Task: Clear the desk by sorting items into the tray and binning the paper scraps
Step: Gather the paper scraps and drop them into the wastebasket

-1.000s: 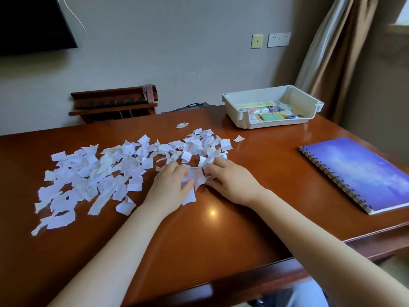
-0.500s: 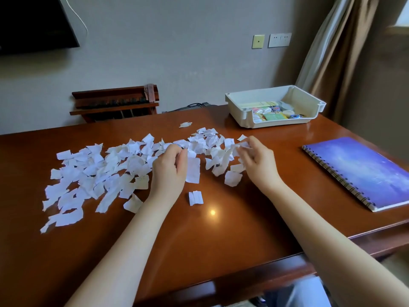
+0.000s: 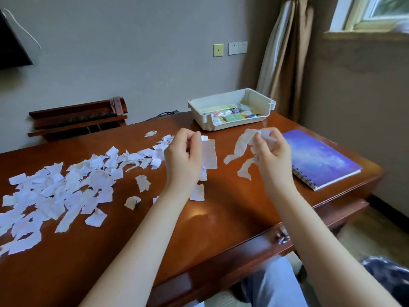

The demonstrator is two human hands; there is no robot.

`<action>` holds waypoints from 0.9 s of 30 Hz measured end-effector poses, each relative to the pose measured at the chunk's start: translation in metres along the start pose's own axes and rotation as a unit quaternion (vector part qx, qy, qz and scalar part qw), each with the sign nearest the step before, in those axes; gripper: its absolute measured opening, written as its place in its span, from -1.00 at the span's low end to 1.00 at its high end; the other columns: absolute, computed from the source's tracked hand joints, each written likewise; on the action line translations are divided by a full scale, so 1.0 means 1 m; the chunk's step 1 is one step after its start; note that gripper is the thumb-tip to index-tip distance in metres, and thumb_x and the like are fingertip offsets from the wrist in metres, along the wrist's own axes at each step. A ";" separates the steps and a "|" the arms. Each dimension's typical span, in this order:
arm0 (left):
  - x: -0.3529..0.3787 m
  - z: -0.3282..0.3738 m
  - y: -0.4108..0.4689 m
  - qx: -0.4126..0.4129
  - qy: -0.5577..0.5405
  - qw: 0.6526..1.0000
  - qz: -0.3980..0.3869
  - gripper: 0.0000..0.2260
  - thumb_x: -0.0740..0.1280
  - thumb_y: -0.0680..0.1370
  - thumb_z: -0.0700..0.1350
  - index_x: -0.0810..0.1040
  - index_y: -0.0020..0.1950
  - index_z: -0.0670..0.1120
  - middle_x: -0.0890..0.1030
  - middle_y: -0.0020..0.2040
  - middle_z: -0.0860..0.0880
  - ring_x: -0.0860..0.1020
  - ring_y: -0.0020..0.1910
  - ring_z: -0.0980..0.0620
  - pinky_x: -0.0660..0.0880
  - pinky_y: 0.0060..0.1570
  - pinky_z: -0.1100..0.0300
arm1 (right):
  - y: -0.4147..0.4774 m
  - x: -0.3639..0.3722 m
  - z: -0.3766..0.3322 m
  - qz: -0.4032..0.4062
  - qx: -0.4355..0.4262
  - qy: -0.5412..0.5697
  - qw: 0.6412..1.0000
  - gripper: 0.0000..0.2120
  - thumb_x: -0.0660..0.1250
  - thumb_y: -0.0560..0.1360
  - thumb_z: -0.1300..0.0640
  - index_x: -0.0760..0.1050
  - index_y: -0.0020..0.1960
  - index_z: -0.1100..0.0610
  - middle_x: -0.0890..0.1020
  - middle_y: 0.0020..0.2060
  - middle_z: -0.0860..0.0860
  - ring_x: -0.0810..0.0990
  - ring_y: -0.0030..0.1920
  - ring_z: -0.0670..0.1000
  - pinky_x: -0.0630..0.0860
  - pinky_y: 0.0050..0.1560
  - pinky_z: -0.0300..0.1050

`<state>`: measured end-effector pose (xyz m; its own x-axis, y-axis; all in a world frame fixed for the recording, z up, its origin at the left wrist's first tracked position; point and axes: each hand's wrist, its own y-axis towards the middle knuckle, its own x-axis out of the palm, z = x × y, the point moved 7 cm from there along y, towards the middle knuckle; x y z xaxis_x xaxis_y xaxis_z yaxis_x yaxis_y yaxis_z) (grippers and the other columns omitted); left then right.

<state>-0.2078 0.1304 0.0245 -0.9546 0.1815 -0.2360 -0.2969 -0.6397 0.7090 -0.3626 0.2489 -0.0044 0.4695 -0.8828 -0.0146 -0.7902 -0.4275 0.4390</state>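
Noted both hands raised over the desk (image 3: 221,224), on the near side of the tray (image 3: 232,126). Recorded left hand (image 3: 183,156) with fingers curled, thumb and fingertips pinching a rectangular strip (image 3: 209,156) of white paper; strip held upright, long axis running from the tray side down toward the person, upper end at the fingertips, lower end hanging free. Recorded right hand (image 3: 273,151) closed round a crumpled bunch (image 3: 242,147) of torn pieces; loose tails spilling out on the side facing the left hand, drooping toward the desk. Found the hands apart, with a gap between strip and bunch. Found the loose paper scraps (image 3: 66,189) flat on the desk, left of the tray and nearer than it; band's long axis running from just left of the tray out to the desk's left edge; a few strays lying beside the left wrist. Noted closed purple notebook (image 3: 318,156) right of the tray and nearer, beside the right hand.
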 end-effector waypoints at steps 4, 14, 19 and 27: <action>0.056 0.035 -0.013 0.023 -0.057 0.998 -0.024 -0.83 0.23 0.59 -0.20 0.40 -0.21 -0.10 0.37 -0.40 0.18 0.46 -0.32 0.30 0.30 -0.41 0.46 | -0.005 -0.065 -0.001 0.069 -0.006 0.010 0.998 -0.80 0.20 0.60 0.09 0.43 -0.19 0.06 0.57 -0.38 -0.10 0.47 -0.40 -0.15 0.39 -0.42 -0.27; 0.223 0.122 -0.074 0.056 -0.195 0.970 -0.134 -0.79 0.22 0.57 -0.19 0.36 -0.27 -0.10 0.33 -0.45 0.13 0.36 -0.43 0.21 0.25 -0.38 0.43 | -0.021 -0.240 0.024 0.219 -0.002 -0.009 0.976 -0.77 0.22 0.55 0.08 0.38 -0.29 -0.03 0.40 -0.52 -0.17 0.32 -0.49 -0.16 0.27 -0.42 -0.24; 0.305 0.149 -0.128 0.064 -0.217 0.949 -0.218 -0.79 0.21 0.58 -0.15 0.38 -0.27 -0.11 0.35 -0.45 0.10 0.37 -0.40 0.05 0.23 -0.43 0.37 | -0.037 -0.319 0.058 0.275 0.022 -0.024 0.961 -0.74 0.23 0.55 0.05 0.39 -0.32 -0.08 0.41 -0.42 -0.10 0.34 -0.45 -0.14 0.28 -0.42 -0.28; 0.434 0.143 -0.219 0.052 -0.197 0.911 -0.358 -0.80 0.19 0.56 -0.12 0.40 -0.27 -0.12 0.30 -0.50 0.12 0.34 -0.48 0.16 0.19 -0.49 0.39 | -0.069 -0.421 0.143 0.351 0.089 -0.131 0.923 -0.77 0.23 0.58 0.22 0.39 -0.25 0.06 0.49 -0.42 -0.11 0.44 -0.46 -0.23 0.38 -0.39 -0.32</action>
<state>-0.5605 0.4561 -0.1389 -0.4431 0.7919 -0.4202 -0.8277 -0.1814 0.5310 -0.5623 0.6221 -0.1568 -0.2755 -0.9612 -0.0101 -0.9269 0.2629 0.2680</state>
